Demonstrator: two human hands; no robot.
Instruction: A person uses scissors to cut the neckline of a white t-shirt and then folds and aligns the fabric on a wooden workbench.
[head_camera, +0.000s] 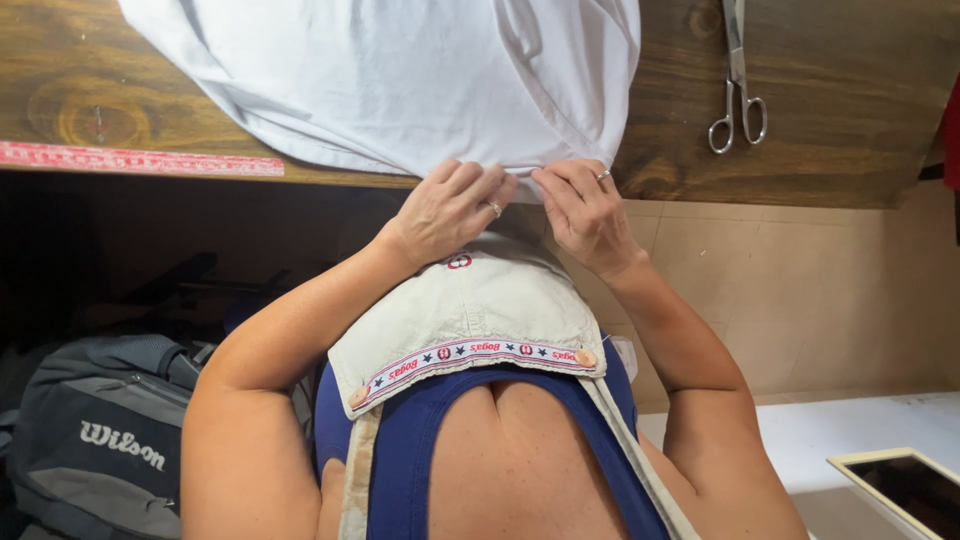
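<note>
Our left hand (450, 208) and right hand (585, 212) sit side by side at the bench's (850, 100) near edge, both pinching the hem of the white cloth (400, 80). The cloth spreads away from our fingers across the bench, while the scissors (737, 90) lie well off to the right, nearer our right hand.

The large white cotton cloth (400, 80) covers the middle of the dark wooden tabletop (850, 150) and hangs over its near edge, where both hands pinch it close together, so no passage is left between them. To the right, bare wood lies open up to the steel scissors (737, 85). To the left, only the red measuring tape strip (140, 160) along the edge interrupts the wood.
</note>
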